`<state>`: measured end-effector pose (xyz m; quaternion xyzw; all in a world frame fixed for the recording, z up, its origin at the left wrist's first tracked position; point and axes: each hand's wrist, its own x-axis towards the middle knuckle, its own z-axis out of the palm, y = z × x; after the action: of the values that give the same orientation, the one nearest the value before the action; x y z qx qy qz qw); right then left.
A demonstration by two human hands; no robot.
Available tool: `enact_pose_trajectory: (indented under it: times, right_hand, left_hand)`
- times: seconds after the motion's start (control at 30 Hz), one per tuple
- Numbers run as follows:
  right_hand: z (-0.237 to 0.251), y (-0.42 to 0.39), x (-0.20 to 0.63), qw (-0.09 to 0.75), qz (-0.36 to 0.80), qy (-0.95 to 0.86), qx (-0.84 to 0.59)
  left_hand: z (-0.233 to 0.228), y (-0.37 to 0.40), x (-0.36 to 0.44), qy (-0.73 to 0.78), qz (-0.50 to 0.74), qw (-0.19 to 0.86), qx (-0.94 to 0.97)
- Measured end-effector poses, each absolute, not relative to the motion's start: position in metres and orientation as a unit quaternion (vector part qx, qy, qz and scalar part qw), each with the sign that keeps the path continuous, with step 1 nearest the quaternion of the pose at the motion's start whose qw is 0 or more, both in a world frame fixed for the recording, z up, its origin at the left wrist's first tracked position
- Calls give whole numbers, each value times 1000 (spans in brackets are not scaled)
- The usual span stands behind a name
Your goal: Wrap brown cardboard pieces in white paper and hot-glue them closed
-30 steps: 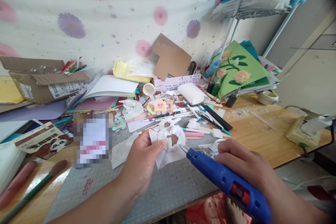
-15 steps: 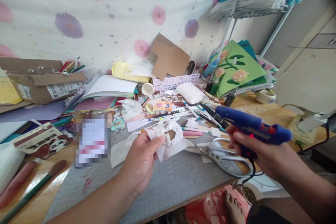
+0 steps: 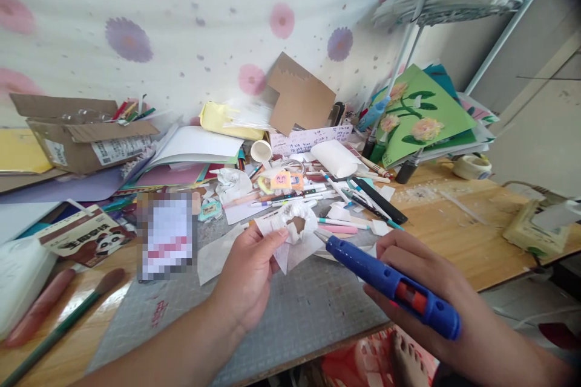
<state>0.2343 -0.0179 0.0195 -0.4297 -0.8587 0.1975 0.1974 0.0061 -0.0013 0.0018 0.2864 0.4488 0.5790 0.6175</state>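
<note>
1. Head view, lower right of the frame: the person's right hand has its fingers curled around a blue hot glue gun, whose nozzle points toward the centre.
2. Lower centre-left: the left hand pinches a white paper piece between thumb and fingers, nearly closed on it. The piece sits at the centre of the frame, rough-surfaced, with a brown patch in its middle. The nozzle is at its right edge; whether they touch cannot be told.
3. Beneath both hands lies a grey cutting mat.
4. Lower left: a green-handled brush lies on the wooden table, below a panda-printed packet.
5. Centre, beyond the paper: scattered pens, with a white paper roll and a paper cup behind them.
6. Farther back: a cardboard box at left, a brown cardboard sheet leaning upper centre, and a green card with paper flowers at right.
7. Across the top hangs a flower-printed curtain.
</note>
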Motion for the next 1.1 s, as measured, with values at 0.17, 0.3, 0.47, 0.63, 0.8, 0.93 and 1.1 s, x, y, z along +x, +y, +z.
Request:
enact_pose_trajectory:
  times: [0.17, 0.3, 0.47, 0.63, 0.8, 0.93, 1.1]
  right_hand:
    - [17, -16, 235, 183, 174, -865, -433]
    - [16, -14, 234, 190, 160, -871, -424]
    - [16, -16, 227, 183, 150, -882, -407]
    - [18, -22, 219, 172, 153, -877, -422]
    - [23, -25, 211, 187, 181, -872, -415]
    - [21, -25, 209, 190, 185, -870, -415]
    - [18, -24, 211, 200, 151, -869, -427]
  left_hand:
    - [5, -3, 7, 441, 581, 627, 274]
    - [3, -4, 6, 433, 585, 629, 274]
    - [1, -3, 7, 434, 589, 627, 269]
    - [1, -4, 8, 435, 591, 622, 274]
    - [1, -5, 7, 441, 585, 623, 275]
    - [1, -4, 7, 439, 587, 623, 272]
    - [3, -5, 8, 428, 594, 623, 274]
